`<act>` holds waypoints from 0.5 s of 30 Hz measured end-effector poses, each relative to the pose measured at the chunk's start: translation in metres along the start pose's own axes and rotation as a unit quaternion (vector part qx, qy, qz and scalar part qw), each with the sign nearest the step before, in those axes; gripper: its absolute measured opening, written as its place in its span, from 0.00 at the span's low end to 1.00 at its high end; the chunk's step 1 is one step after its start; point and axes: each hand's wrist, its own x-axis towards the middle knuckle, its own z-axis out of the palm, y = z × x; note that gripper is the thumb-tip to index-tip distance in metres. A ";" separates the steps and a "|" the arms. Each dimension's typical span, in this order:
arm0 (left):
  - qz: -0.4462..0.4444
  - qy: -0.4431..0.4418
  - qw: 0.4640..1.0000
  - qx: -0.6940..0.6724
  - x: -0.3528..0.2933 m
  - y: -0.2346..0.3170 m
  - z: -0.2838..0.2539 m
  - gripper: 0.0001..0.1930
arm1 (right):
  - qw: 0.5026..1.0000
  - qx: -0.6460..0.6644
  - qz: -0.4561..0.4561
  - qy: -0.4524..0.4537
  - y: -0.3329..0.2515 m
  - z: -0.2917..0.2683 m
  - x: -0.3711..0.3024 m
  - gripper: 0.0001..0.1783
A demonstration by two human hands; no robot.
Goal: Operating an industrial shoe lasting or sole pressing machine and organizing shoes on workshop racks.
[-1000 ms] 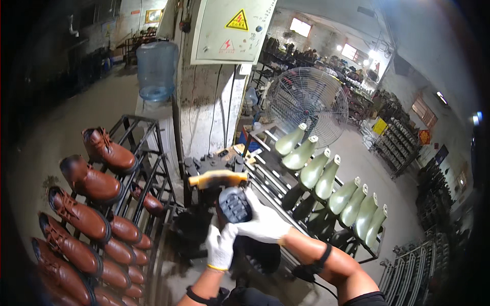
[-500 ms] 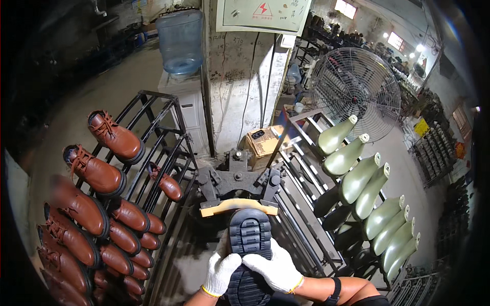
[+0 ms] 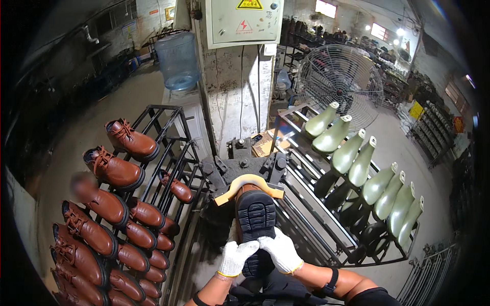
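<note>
Pointing lengthwise toward the yellow pad [image 3: 249, 179], a sole-up shoe [image 3: 256, 219], left hand [image 3: 236, 259] and right hand [image 3: 282, 253] pinching its middle.

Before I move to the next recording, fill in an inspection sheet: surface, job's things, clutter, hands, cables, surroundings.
Surface: dark metal machine between a left rack and a right rack.
Job's things: black-soled brown shoe, sole facing the camera, far end within the curve of the yellow pad; contact cannot be told.
Clutter: cardboard box behind the machine.
Hands: left hand and right hand, white-gloved, hold the shoe.
Cables: thin dark cables down the pillar below the electrical cabinet.
Surroundings: brown lace-up shoes on the left rack, green shoe lasts on the right rack, large fan, blue water bottle.
</note>
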 end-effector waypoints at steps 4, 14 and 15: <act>-0.015 0.017 0.995 -0.096 -0.007 0.001 0.009 0.31 | 0.994 -0.083 -0.063 0.035 0.006 0.002 0.002 0.30; 0.018 -0.121 0.992 0.015 0.000 -0.052 -0.009 0.48 | 0.960 -0.192 -0.105 0.174 0.016 0.024 -0.001 0.16; 0.063 -0.139 0.985 0.076 -0.004 -0.041 0.003 0.47 | 0.944 -0.283 -0.054 0.162 0.012 0.014 -0.002 0.23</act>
